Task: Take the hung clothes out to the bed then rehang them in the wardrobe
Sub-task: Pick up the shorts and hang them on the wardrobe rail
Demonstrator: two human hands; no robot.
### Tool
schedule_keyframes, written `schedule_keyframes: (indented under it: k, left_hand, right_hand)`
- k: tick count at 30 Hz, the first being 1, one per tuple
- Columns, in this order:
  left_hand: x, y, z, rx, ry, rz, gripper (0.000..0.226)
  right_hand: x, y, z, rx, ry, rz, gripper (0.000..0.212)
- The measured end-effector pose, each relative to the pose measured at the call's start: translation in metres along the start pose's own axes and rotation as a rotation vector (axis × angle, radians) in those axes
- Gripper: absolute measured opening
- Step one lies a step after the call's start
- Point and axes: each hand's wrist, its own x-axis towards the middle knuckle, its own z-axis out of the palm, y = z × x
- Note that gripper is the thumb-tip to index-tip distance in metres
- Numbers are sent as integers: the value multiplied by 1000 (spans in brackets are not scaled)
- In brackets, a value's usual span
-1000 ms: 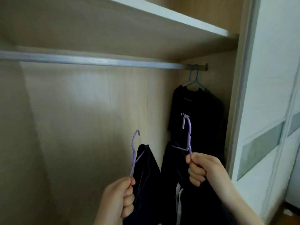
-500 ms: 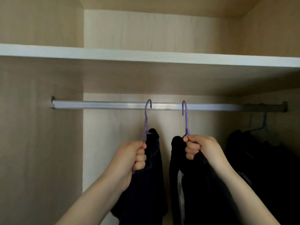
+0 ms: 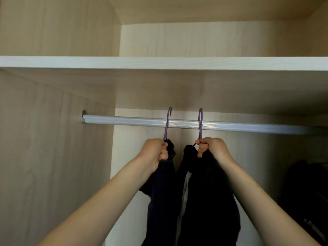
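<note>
Both hands are raised inside the wardrobe, each closed in a fist around the neck of a purple hanger. The left hand (image 3: 156,153) grips the left hanger (image 3: 167,123), whose hook rises in front of the rail (image 3: 124,120) and curls just above it; the right hand (image 3: 209,148) grips the right hanger (image 3: 200,121), whose hook does the same a little to the right. From this angle it is hard to say whether either hook rests on the rail or is only held against it. A dark garment (image 3: 159,197) hangs from the left hanger, bunched under the left fist and falling past the bottom edge of the view. A second dark garment (image 3: 209,201), with a pale strip along its left side, hangs from the right hanger and sits just beside the first, the two nearly touching. The silver rail runs across the wardrobe from a bracket on the left wall toward the shadowed right side. Above it lies a white-edged shelf (image 3: 159,63), with a bare wooden compartment over that. At the far right, low in the shade, more dark clothing (image 3: 305,183) hangs well apart from the two held pieces; its hanger is too dim to make out. Both forearms reach up from the near bottom corners.
</note>
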Motion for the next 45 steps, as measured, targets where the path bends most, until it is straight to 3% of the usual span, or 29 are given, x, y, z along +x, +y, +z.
schedule_keyframes:
  k: [7, 21, 25, 27, 29, 31, 34, 36, 38, 41, 43, 45]
  left_hand:
    - [19, -18, -39, 55, 22, -13, 32]
    - [27, -10, -68, 64, -54, -24, 30]
    - [24, -5, -70, 165, -120, -69, 31]
    - [20, 3, -75, 374, -144, -38, 27]
    - [19, 15, -83, 706, -144, 87, 22]
    - [24, 30, -95, 1094, -56, 368, 27]
    - [36, 63, -110, 1324, 151, 816, 24]
    - [49, 88, -119, 1344, 197, 1035, 21]
    - [65, 106, -132, 1391, 199, 1161, 23]
    - [84, 117, -156, 1514, 214, 1220, 33]
    - [92, 118, -170, 1586, 223, 1183, 39]
    - [98, 117, -178, 1610, 247, 1164, 40]
  right_hand:
    - [13, 37, 6, -41, 22, 40, 29]
    - [7, 44, 15, -122, 77, -24, 27]
    - [5, 38, 10, -424, 105, -147, 22]
    - [4, 30, 8, -684, 114, -201, 23]
    - [4, 19, 9, -1000, 141, -251, 27]
    - [1, 9, 15, -1311, 216, -316, 33]
    - [-9, -3, 32, -1622, 416, -557, 32]
    - [-16, -8, 47, -1568, 435, -716, 27]
    - [-19, -8, 64, -1392, 328, -723, 25]
    - [-20, 3, 92, -1073, 67, -409, 27]
    - [-17, 15, 110, -1033, -35, -195, 31]
    - [-12, 27, 125, -1063, -72, -104, 29]
